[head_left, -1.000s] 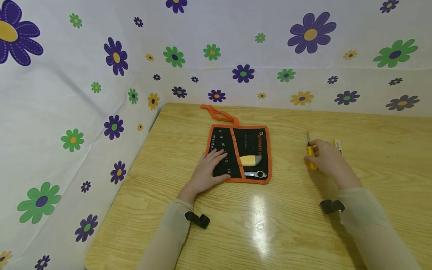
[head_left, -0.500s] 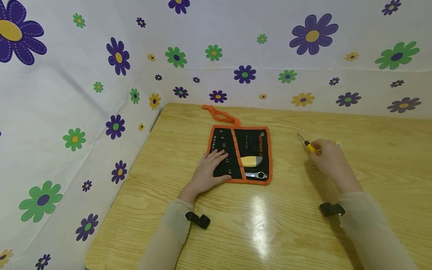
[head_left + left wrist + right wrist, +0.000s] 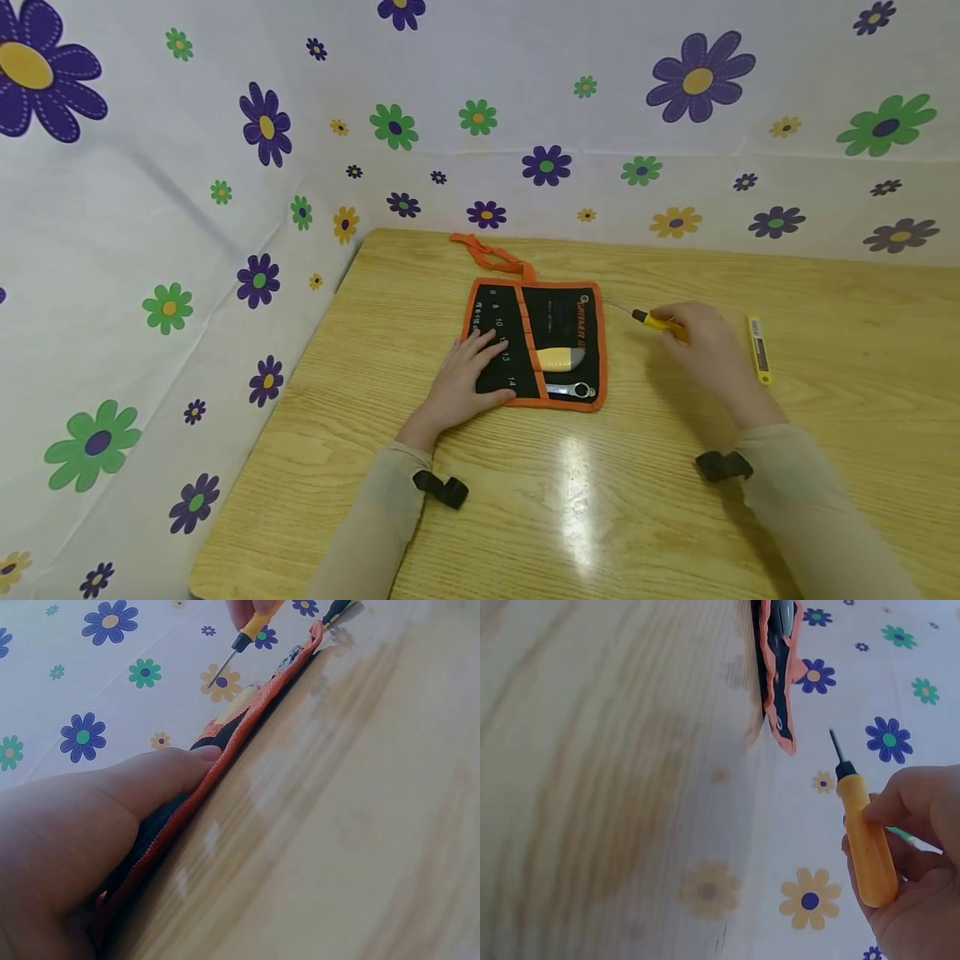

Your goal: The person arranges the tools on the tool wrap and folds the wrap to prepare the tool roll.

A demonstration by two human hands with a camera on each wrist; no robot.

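Note:
A black tool pouch (image 3: 558, 325) with orange edging lies on the wooden table. My left hand (image 3: 468, 375) rests on its left part, fingers spread over the printed sizes, thumb near the lower edge. A yellow handle with a grey end (image 3: 557, 359) and a ring spanner (image 3: 570, 389) stick out of the pouch's slots. To the right, my right hand (image 3: 705, 354) grips a small screwdriver (image 3: 868, 840) by its yellow handle, above the table. Its thin shaft points left, the tip close to the pouch's upper right corner in the head view.
A slim yellow tool (image 3: 759, 350) with a label lies on the table (image 3: 645, 500) right of my right hand. The pouch's orange tie strap (image 3: 487, 254) trails toward the back edge. Flower-printed cloth (image 3: 450, 75) stands behind and along the left side.
My right hand has turned the screwdriver from pointing away to pointing left and carried it toward the pouch. The slim yellow tool is now fully uncovered. The left hand stays in place.

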